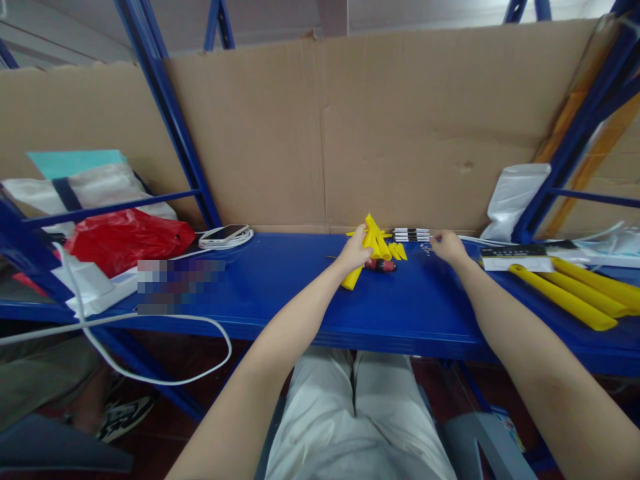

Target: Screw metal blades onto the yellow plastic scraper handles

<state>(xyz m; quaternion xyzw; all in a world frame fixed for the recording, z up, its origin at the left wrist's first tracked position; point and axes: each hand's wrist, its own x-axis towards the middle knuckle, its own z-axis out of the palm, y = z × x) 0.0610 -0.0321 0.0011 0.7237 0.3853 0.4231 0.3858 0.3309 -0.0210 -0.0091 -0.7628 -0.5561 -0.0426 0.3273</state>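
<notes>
The left hand [357,249] wraps around a yellow tubular plastic piece [353,279], its long axis slanting near-left on the blue metal table [285,287]. Rightward, small silvery bits [426,249] lie just beside the nearer right hand [449,247]; whether its curled fingers grip any, I cannot tell.

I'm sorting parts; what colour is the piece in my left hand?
Yellow; the piece shows best in the head view.
</notes>
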